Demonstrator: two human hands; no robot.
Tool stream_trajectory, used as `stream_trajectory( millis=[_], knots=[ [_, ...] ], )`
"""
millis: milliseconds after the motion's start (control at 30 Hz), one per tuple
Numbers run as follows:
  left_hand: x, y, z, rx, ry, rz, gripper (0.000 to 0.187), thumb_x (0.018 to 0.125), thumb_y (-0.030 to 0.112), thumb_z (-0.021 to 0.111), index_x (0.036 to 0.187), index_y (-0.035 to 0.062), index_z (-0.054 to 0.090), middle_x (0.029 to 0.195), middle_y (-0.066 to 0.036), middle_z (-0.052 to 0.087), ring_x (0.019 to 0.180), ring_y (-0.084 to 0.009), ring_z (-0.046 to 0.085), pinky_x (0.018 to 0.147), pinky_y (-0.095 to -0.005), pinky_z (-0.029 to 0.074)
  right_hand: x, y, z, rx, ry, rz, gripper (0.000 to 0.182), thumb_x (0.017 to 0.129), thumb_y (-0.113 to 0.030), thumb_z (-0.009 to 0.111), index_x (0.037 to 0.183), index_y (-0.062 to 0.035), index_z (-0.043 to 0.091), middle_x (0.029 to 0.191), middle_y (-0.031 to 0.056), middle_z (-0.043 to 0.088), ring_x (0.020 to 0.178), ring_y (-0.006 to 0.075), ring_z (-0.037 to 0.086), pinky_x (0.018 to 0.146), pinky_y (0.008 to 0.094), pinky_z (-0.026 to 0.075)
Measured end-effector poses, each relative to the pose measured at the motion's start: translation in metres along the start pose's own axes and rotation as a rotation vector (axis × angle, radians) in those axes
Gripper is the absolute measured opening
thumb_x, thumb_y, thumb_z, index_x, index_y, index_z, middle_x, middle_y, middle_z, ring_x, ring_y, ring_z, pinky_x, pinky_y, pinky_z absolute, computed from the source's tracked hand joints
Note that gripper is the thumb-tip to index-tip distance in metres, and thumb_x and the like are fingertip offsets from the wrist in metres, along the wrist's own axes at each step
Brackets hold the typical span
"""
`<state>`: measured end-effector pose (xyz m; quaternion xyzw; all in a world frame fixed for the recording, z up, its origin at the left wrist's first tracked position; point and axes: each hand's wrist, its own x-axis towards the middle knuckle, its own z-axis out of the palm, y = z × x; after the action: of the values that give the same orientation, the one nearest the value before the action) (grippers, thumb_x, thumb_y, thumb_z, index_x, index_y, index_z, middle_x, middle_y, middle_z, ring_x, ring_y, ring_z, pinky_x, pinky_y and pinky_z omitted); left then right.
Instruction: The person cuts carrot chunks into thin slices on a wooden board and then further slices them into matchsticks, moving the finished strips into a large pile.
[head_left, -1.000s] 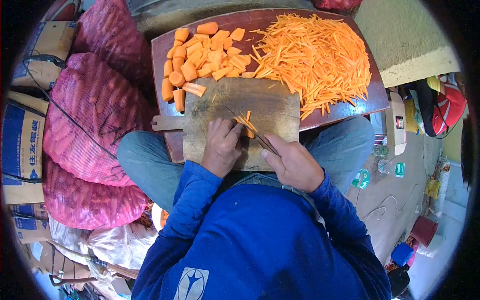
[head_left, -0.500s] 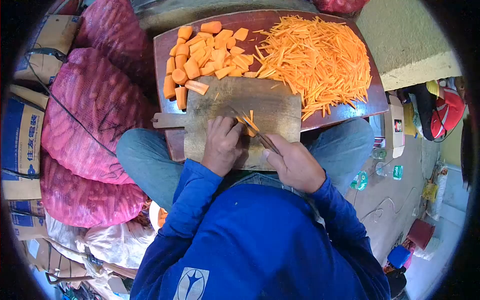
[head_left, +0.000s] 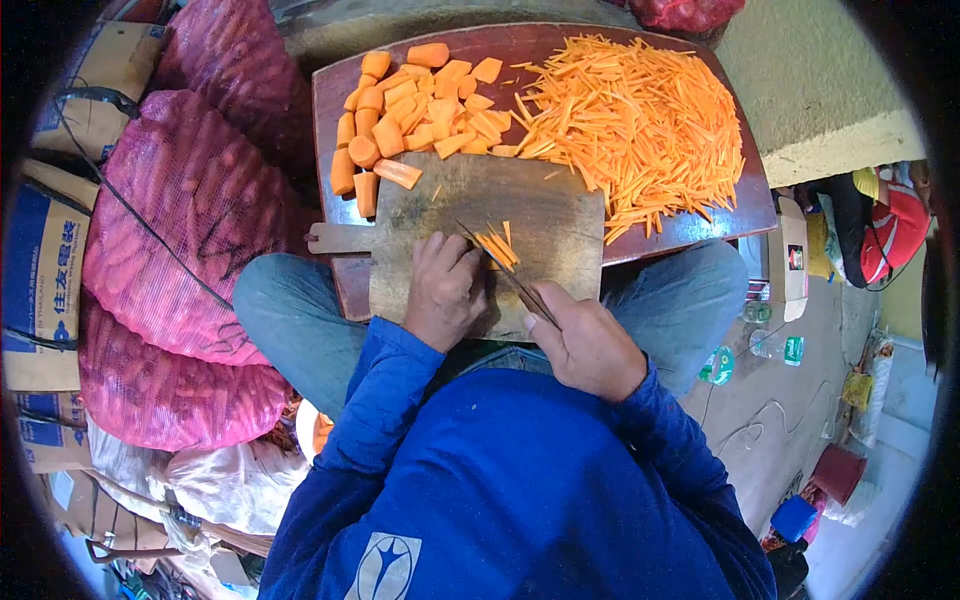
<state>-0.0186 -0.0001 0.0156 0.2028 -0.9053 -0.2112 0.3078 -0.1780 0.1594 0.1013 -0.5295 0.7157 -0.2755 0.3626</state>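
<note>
Right hand (head_left: 588,345) shut tight round the handle of a knife (head_left: 505,272), low on the cutting board (head_left: 545,215). Knife long and thin, tip pointing up toward 11 o'clock, handle down toward 5 o'clock. Blade resting right beside a little bunch of carrot sticks (head_left: 497,245), sticks lying almost the same way as the blade, a bit more upright. Left hand (head_left: 446,290) curled, fingers bent down, pressing on the board just at 9 o'clock of the blade; cannot tell if a carrot bit sits under the fingertips. Cutting board lying flat across the knees, its handle sticking out at 9 o'clock. Carrot chunks (head_left: 410,110) heaped on the red tray (head_left: 755,205) at 11 o'clock of the board. Big pile of thin carrot strips (head_left: 640,125) at 1 o'clock. Pink net sacks (head_left: 180,210) of carrots at 9 o'clock.
</note>
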Motion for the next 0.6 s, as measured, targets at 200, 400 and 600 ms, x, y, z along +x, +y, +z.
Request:
stream_trajectory(
  millis=[200,400,600],
  knots=[
    [0.000,-0.002,0.000,0.026,-0.003,0.050,0.027,0.072,0.005,0.077,0.098,0.0013,0.073,0.096,-0.012,0.061,0.092,-0.0346,0.058,0.083,-0.0464,0.044,0.002,-0.004,0.011,-0.170,-0.008,0.003,0.032,0.105,-0.023,0.061,0.127,-0.0001,0.055,0.089,0.0351,0.070,0.085,0.0581,0.069,0.077,0.0652,0.054],
    [-0.009,-0.010,0.006,-0.068,0.069,0.014,0.028,0.075,0.002,0.081,0.102,0.0023,0.074,0.098,-0.014,0.064,0.091,-0.0354,0.061,0.082,-0.0466,0.046,-0.002,0.005,-0.002,0.076,0.056,-0.085,0.027,0.105,-0.022,0.062,0.121,-0.0012,0.058,0.088,0.0327,0.070,0.084,0.0556,0.069,0.075,0.0612,0.054],
    [-0.011,-0.010,0.003,-0.157,0.112,-0.003,0.026,0.077,0.000,0.083,0.101,0.0021,0.072,0.095,-0.013,0.064,0.088,-0.0357,0.062,0.080,-0.0468,0.047,-0.010,0.004,-0.006,0.056,0.079,-0.078,0.025,0.105,-0.023,0.063,0.119,-0.0016,0.059,0.086,0.0332,0.067,0.084,0.0553,0.068,0.072,0.0611,0.052]
  ],
)
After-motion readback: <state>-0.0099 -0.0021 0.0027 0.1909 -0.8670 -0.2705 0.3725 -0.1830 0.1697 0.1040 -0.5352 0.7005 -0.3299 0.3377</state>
